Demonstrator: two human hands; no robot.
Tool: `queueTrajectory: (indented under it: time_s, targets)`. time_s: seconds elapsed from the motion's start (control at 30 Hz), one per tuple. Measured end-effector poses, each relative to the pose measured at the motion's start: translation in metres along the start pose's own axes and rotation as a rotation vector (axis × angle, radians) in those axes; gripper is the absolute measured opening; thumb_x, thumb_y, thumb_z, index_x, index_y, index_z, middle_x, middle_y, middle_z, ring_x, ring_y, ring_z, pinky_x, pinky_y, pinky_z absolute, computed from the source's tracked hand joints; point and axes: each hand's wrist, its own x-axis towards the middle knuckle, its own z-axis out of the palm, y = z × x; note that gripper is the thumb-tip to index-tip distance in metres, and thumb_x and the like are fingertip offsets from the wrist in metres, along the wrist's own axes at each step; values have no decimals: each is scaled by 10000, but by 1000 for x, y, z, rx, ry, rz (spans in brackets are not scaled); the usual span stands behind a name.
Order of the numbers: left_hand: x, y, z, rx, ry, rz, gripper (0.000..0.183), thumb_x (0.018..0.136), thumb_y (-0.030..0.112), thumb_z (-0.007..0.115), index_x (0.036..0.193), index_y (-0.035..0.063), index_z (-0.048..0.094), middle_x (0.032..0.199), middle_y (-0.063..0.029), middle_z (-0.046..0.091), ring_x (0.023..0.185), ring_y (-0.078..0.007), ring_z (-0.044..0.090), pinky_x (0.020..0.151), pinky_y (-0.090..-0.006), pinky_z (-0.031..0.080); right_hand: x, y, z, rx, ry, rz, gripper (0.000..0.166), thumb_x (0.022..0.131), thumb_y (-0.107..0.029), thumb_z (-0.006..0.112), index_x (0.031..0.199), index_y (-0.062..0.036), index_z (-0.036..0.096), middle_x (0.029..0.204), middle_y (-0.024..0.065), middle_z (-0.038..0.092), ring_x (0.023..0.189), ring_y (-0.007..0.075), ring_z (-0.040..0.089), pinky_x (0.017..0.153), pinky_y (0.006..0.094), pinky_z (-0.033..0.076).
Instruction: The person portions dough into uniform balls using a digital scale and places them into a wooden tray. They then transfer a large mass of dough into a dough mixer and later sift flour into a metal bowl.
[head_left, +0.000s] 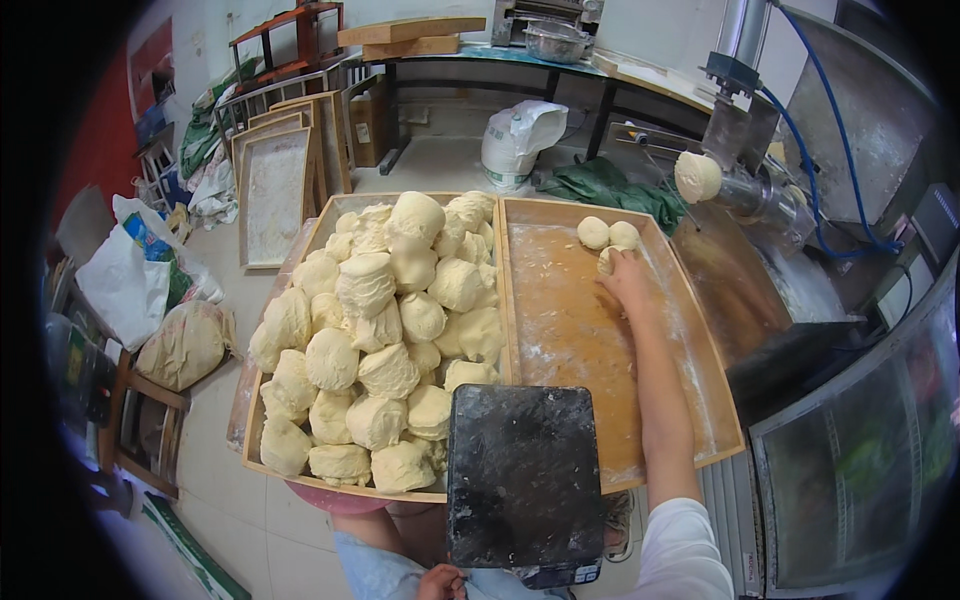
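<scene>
My right hand (628, 281) reaches into the right-hand wooden tray (555, 330), its fingers on a small dough ball (604, 259). Two more dough balls (607, 234) sit just beyond it, close to the tray's far edge. Flour dusts the board there. My left hand (441, 581) lies low at the picture's bottom edge, fingers curled, with nothing visible in it. Beside it is a black, flour-marked digital scale (525, 472), which overlaps the front of both trays. Large rough dough lumps (390, 371) are heaped in the left-hand wooden tray (259, 450).
At right, a dough cylinder (697, 178) sticks out of a metal machine's nozzle (757, 196), with blue hoses above. A glass-doored cabinet (862, 442) stands nearer. Stacked wooden trays (274, 199) lean behind at left; sacks (187, 345) lie on the floor. A white sack (517, 146) stands under the back table.
</scene>
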Motion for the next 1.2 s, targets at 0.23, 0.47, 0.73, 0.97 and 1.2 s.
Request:
queueTrajectory:
  time_s: [0.23, 0.47, 0.73, 0.97, 1.2]
  targets:
    - [21, -27, -13, -51, -62, 46, 144, 881, 114, 476, 920, 20, 578, 632, -25, 504, 517, -115, 462, 456, -230, 360, 3, 20, -5, -75, 154, 68, 580, 665, -230, 762, 1180, -69, 548, 1197, 214, 532, 1038, 365, 562, 867, 447, 479]
    - [12, -22, -12, -22, -37, 48, 120, 873, 133, 482, 860, 47, 566, 609, -6, 490, 483, -109, 433, 431, -227, 330, -7, 1, -7, -113, 168, 92, 607, 664, -227, 773, 1196, -85, 520, 1322, 215, 428, 1148, 365, 496, 932, 445, 447]
    - [6, -23, -13, 85, -59, 111, 112, 857, 146, 502, 799, 79, 571, 598, 21, 476, 475, -85, 412, 424, -220, 288, -40, 4, -10, 124, 267, 296, 813, 617, -253, 766, 1305, -99, 362, 1210, 233, 498, 1103, 383, 536, 872, 445, 494]
    - [34, -54, -27, 377, -83, 427, 154, 856, 194, 505, 749, 106, 570, 583, 28, 467, 457, -80, 394, 409, -226, 277, -59, 12, -37, -25, 51, 347, 808, 594, -275, 773, 1295, -88, 418, 1284, 239, 440, 1124, 383, 527, 900, 425, 492]
    - [14, -45, -27, 155, -149, 122, 123, 871, 140, 515, 836, 29, 555, 623, -28, 479, 527, -150, 493, 475, -284, 407, -109, 7, -36, 239, 258, 249, 629, 538, -200, 790, 1094, -47, 541, 1168, 212, 536, 1032, 383, 574, 877, 437, 487]
